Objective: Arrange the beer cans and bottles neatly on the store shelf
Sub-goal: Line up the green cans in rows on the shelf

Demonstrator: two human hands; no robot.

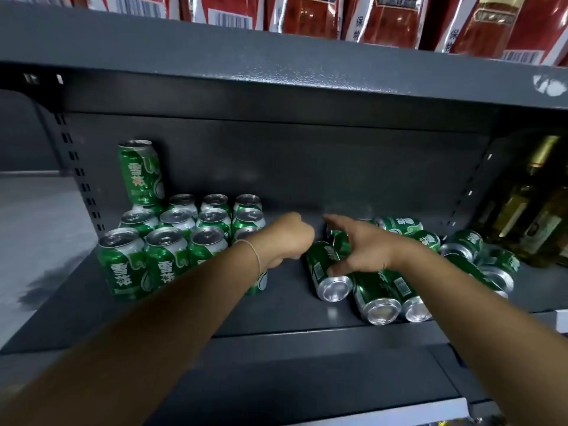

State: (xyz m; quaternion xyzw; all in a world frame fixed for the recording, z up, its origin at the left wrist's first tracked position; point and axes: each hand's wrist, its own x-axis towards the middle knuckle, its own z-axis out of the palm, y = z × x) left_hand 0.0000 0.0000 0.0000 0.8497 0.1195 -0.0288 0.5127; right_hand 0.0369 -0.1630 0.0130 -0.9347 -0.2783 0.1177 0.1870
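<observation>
While both arms are reaching into the dark grey shelf, the left hand is hovering over the bare middle of the shelf floor with its fingers curled into a loose fist, gripping nothing that can be seen. A thin bracelet is circling its wrist. The right hand is stretching out with its fingers spread, its thumb touching the side of a lying can whose silver base is pointing toward the camera; whether the fingers are closing on anything beyond is not clear.

On the left side, upright green beer cans are standing in tidy rows, tops showing, and the front ones are partly hiding behind the left forearm. One stacked can is sitting on top of the back-left corner of that block, leaning slightly. On the right, a loose heap of toppled cans is lying on its side, some touching and overlapping one another, two more with their bases facing forward just beside the one under the thumb.

At the far right edge, dark glass bottles with gold foil necks are standing in shadow. On the shelf above, red packages with barcodes are lining up in a row.
</observation>
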